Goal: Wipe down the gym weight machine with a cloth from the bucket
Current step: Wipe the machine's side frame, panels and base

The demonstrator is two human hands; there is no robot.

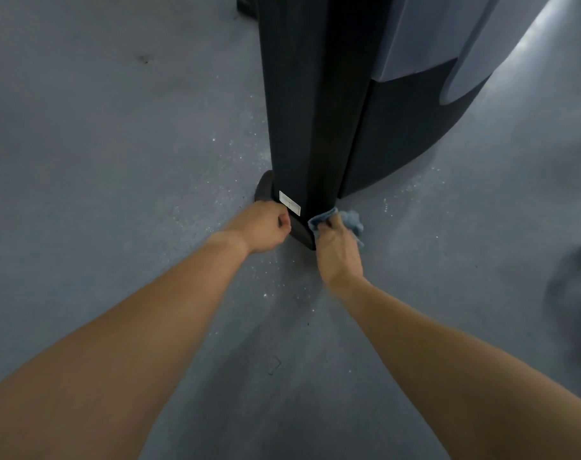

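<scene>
The weight machine's tall black column point(315, 111) rises from a black foot point(302, 232) on the floor, with a small white label point(289, 203) near its bottom. My right hand point(339, 250) grips a bunched blue cloth point(350, 219) and presses it against the column's lower right corner. My left hand point(266, 227) is at the left of the foot, fingers curled into a fist touching the foot's edge; I cannot see anything inside it. No bucket is in view.
Grey speckled floor point(116, 161) surrounds the base, with bright flecks near the column. A curved dark shroud with pale grey-blue panels point(425, 44) extends to the right of the column. A dark blurred object point(578, 303) lies at the right edge.
</scene>
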